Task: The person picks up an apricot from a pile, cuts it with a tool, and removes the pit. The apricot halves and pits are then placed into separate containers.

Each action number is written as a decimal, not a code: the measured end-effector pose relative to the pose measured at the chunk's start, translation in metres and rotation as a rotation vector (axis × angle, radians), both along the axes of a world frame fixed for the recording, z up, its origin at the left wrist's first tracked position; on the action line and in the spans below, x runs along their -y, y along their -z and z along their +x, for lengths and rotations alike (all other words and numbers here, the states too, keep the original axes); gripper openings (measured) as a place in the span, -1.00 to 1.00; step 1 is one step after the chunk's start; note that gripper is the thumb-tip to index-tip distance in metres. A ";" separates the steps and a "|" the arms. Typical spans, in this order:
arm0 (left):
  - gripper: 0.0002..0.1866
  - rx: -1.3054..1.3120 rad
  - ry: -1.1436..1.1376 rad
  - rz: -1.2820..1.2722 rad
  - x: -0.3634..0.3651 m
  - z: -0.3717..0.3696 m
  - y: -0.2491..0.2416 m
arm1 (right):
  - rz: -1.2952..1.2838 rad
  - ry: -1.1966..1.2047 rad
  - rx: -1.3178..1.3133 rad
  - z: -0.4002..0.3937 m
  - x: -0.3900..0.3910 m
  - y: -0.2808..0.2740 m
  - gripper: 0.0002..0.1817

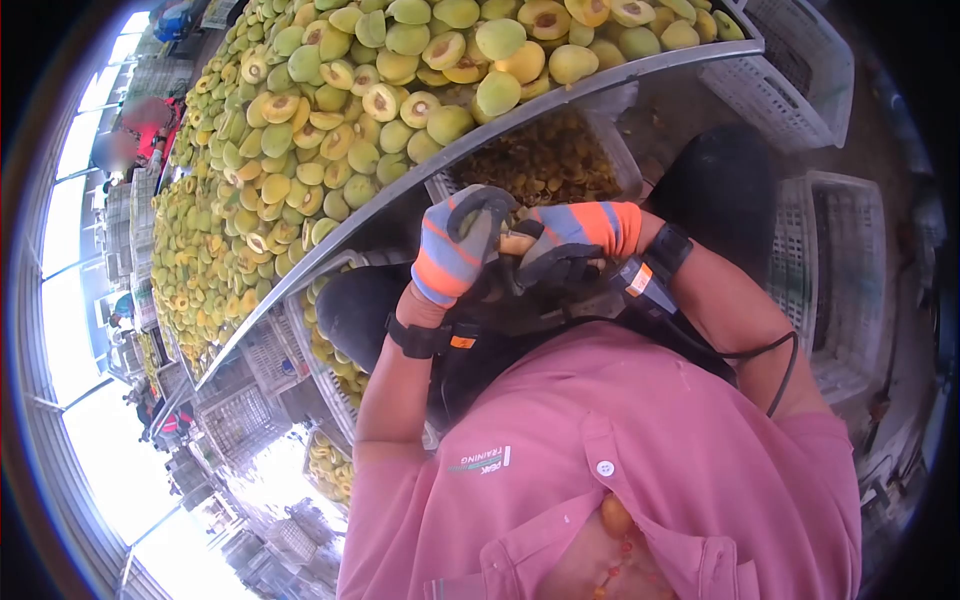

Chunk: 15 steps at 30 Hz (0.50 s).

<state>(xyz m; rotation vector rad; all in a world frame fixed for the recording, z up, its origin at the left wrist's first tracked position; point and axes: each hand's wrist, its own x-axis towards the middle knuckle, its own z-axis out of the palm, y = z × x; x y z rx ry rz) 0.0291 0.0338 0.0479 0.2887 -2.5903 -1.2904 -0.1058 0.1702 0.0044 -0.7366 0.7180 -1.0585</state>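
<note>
My left hand (pixel 460 240), in a striped orange and blue work glove with dark grey fingers, is closed in front of my lap. Close beside it, my right hand (pixel 578 242) in a matching glove has its fingers curled. Between them shows a small orange-tan piece of fruit (pixel 516 243), touching both gloves; most of it is covered by the fingers. Any tool inside the right glove is hidden. Beyond the hands, a metal-edged table (pixel 385 222) carries a large heap of halved green-yellow stone fruit (pixel 365 130). Many halves show brown pit hollows.
Below the table edge stands a crate of brown pits and scraps (pixel 545 160). White plastic crates (pixel 835 270) stand at right, more (pixel 240 420) at left. A black device (pixel 645 285) with a cable lies by my right wrist. Another person (pixel 150 120) is at far left.
</note>
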 end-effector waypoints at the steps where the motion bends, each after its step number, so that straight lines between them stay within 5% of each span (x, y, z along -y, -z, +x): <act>1: -0.83 -0.006 -0.029 0.034 -0.004 0.000 -0.012 | 0.027 -0.093 0.108 0.001 0.001 0.003 -0.80; 4: -0.85 -0.080 -0.158 0.295 -0.014 0.001 -0.025 | 0.172 -0.323 0.498 0.003 -0.001 0.005 -0.72; 6: -0.83 -0.301 -0.264 -0.144 -0.020 -0.002 -0.012 | 0.104 -0.242 0.704 0.015 -0.002 0.000 -0.71; 9: -0.83 -0.314 -0.492 -0.034 -0.012 0.006 0.012 | 0.167 -0.055 0.753 0.014 0.007 0.009 -0.75; 11: -0.83 -0.184 -0.467 -0.755 0.022 0.034 0.018 | 0.305 0.151 0.734 0.012 0.013 0.024 -0.82; 14: -0.76 -0.116 -0.836 -0.027 0.046 0.082 -0.026 | 0.491 0.406 0.834 0.004 0.021 0.067 -0.86; 15: -0.80 -0.062 -0.985 0.007 0.059 0.098 -0.040 | 0.537 0.476 0.874 0.003 0.023 0.074 -0.86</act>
